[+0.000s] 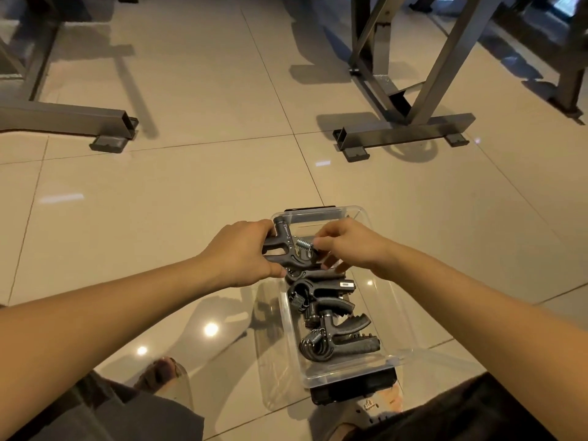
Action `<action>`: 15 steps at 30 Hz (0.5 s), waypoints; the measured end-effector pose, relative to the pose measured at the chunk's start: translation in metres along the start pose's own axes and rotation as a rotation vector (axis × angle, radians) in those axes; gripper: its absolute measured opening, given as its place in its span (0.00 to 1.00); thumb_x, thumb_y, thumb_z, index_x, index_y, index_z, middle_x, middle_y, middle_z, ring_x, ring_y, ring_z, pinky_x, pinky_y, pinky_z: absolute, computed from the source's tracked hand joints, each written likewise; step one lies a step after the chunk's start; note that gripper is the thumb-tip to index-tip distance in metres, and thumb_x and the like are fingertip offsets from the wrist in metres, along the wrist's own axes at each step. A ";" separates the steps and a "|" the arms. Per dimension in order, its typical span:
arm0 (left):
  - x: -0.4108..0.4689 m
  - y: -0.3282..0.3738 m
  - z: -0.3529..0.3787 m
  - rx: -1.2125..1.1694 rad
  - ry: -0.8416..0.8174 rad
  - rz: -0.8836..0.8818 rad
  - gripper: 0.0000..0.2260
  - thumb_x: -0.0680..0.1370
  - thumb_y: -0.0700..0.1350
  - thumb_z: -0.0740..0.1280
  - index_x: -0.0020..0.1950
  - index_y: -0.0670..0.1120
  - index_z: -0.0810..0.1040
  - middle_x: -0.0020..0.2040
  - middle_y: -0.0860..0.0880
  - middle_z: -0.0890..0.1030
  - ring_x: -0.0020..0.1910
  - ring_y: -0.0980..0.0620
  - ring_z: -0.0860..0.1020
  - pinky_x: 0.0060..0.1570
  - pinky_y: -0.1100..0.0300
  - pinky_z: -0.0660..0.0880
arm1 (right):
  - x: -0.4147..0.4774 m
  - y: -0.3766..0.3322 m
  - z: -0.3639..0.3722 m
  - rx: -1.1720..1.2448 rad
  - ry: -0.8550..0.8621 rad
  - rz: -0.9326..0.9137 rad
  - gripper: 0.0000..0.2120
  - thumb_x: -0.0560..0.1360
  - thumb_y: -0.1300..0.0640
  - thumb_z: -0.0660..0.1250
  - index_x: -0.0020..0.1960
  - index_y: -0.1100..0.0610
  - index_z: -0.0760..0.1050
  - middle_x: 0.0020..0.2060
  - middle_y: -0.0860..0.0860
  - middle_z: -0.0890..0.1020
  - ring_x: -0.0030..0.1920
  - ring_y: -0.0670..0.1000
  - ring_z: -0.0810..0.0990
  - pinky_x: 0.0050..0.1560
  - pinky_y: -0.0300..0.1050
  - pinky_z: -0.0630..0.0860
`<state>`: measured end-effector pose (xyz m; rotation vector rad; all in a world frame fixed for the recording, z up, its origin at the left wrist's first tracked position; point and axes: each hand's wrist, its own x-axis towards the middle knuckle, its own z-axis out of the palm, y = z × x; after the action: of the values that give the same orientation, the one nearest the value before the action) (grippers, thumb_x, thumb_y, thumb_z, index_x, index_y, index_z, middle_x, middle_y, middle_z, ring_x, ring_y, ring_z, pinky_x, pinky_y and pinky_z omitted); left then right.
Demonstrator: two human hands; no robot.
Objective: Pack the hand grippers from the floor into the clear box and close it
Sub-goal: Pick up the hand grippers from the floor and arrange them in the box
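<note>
A clear plastic box (386, 297) stands open on the tiled floor in front of me, with black latches at its near and far ends. Several dark grey hand grippers (331, 308) with metal springs lie packed inside it. One more hand gripper (286, 246) is held over the box's far left rim. My left hand (245, 253) grips its two handles. My right hand (346, 243) pinches its spring end from the right, over the box's far half. No lid is plainly visible.
Grey metal frames of gym equipment stand on the floor, one foot at far left (111, 128) and one at far right (407, 132). My feet in sandals (159, 374) and my knees are at the bottom edge beside the box.
</note>
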<state>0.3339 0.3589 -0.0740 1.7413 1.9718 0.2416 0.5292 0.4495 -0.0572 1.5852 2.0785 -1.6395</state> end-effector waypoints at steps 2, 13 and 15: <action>-0.002 0.002 0.004 -0.023 0.045 0.005 0.23 0.66 0.61 0.78 0.53 0.52 0.73 0.48 0.53 0.80 0.45 0.48 0.77 0.41 0.55 0.72 | 0.000 0.000 0.011 0.069 0.053 0.028 0.07 0.82 0.57 0.64 0.54 0.59 0.77 0.47 0.60 0.84 0.40 0.54 0.84 0.40 0.47 0.81; 0.010 -0.001 -0.021 -0.315 -0.090 -0.162 0.19 0.72 0.60 0.74 0.56 0.50 0.77 0.49 0.52 0.81 0.48 0.51 0.80 0.51 0.53 0.77 | 0.016 0.010 -0.020 0.004 -0.007 -0.205 0.05 0.81 0.61 0.65 0.52 0.60 0.79 0.41 0.58 0.81 0.39 0.55 0.82 0.45 0.55 0.83; 0.013 0.001 -0.024 -0.372 -0.191 -0.101 0.18 0.74 0.51 0.75 0.61 0.51 0.75 0.52 0.52 0.81 0.50 0.51 0.81 0.53 0.56 0.78 | 0.015 0.008 -0.027 -0.029 -0.072 -0.237 0.05 0.81 0.60 0.66 0.52 0.58 0.80 0.42 0.58 0.81 0.41 0.55 0.82 0.45 0.53 0.84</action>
<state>0.3223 0.3760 -0.0556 1.3717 1.7422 0.3665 0.5419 0.4783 -0.0598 1.2926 2.3152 -1.6965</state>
